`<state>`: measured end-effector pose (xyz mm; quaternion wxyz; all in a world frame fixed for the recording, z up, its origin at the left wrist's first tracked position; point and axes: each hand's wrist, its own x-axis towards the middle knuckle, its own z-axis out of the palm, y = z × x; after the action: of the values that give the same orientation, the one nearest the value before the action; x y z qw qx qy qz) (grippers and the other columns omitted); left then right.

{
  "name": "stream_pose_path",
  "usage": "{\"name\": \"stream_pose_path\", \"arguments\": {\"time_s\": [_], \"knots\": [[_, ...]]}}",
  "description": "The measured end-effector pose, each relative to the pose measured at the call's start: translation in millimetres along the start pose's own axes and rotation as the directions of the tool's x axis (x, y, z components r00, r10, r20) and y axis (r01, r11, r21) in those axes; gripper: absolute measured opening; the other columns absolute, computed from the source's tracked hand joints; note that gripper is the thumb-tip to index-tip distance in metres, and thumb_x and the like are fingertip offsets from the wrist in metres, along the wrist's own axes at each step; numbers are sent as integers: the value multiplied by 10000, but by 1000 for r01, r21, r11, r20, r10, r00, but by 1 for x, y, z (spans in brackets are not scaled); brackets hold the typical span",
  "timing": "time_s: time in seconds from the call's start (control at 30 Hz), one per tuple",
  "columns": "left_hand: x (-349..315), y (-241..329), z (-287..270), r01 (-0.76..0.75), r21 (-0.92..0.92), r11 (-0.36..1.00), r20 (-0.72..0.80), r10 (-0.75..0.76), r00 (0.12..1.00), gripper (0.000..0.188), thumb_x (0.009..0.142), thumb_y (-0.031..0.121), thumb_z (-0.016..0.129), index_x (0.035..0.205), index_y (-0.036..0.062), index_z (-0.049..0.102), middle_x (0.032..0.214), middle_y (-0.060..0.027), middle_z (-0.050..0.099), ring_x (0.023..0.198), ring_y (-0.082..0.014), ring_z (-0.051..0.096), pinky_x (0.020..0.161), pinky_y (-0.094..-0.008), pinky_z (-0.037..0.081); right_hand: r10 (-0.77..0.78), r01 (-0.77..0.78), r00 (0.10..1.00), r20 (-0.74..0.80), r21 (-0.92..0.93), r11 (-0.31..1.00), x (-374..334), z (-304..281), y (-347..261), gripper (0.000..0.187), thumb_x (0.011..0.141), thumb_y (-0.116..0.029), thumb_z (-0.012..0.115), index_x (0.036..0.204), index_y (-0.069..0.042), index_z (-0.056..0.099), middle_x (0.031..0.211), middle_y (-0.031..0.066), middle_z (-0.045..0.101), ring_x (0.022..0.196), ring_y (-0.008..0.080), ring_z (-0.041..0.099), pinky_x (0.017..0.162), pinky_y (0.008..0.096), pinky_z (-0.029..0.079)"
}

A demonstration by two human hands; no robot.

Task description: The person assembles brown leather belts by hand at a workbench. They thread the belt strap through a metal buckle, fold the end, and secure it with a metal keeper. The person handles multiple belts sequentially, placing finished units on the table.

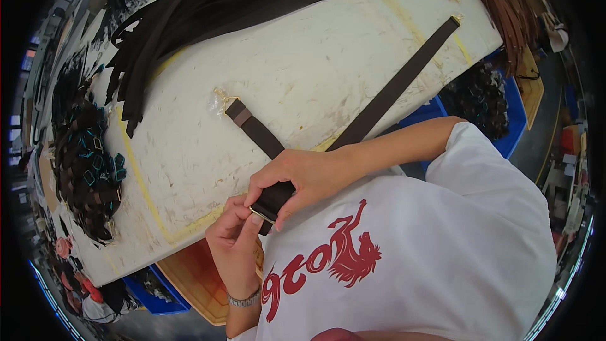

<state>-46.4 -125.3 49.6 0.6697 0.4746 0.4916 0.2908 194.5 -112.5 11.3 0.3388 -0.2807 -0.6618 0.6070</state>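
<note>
At the table's front edge I hold a dark brown webbing strap (388, 91) between both hands. My left hand (232, 240) is closed, thumb and fingers pinching a gold-coloured metal slide buckle (261, 214) and the webbing at it. With the fingers curled over the strap just above the buckle, my right hand (309, 180) grips the webbing. One strap end lies on the table with a gold metal hook (228, 97) partly covered by clear plastic wrap (218, 105). The other stretch runs to the far right, ending in a gold fitting (457, 19).
Long dark straps (252, 0) lie across the back of the white table (189, 170). A heap of dark straps with buckles (88, 164) sits at the left. Brown straps (489, 0) hang over the right corner. Blue bins (514, 110) and a yellow bin (196, 278) stand below the edges.
</note>
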Motion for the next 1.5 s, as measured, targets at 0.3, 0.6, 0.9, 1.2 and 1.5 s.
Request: {"name": "stream_pose_path", "arguments": {"time_s": [0.3,0.6,0.9,1.2,1.5], "knots": [[6,2,2,-235,313,920,17,241,970,72,980,24,693,1019,-37,701,1170,-108,669,1028,-143,602,908,-280,491,42,-40,997,-64,25,999,2,-13,-1,439,810,-204,911,1161,-31,712,1011,79,757,913,180,698,801,327,541],[26,34,3,-570,660,490,289,534,794,187,855,-35,733,1038,-1,718,1139,-125,688,1025,-285,630,897,-362,508,124,-126,992,34,67,990,6,-22,1,438,806,-220,924,1146,-29,725,941,49,744,827,110,659,759,290,529],[47,47,-7,-579,382,720,403,434,806,190,888,-21,718,1059,2,639,1023,-107,674,996,-226,629,886,-338,506,184,-230,952,246,172,958,16,-31,-1,491,787,-286,943,1101,26,731,927,68,738,833,120,649,778,301,517],[42,36,-4,-360,12,933,155,354,922,243,1064,197,608,1059,-46,608,998,-171,702,808,-194,638,842,-334,518,88,-125,958,273,121,985,31,-39,9,457,905,-403,842,1146,-24,757,892,52,735,827,147,651,741,313,508],[43,20,-27,-402,-373,836,10,437,900,253,1124,237,548,1029,4,574,721,-58,547,717,-169,536,723,-291,435,-233,205,970,69,-749,630,31,-115,13,282,914,-176,783,1167,-66,729,930,70,706,966,281,650,944,390,488]]}}
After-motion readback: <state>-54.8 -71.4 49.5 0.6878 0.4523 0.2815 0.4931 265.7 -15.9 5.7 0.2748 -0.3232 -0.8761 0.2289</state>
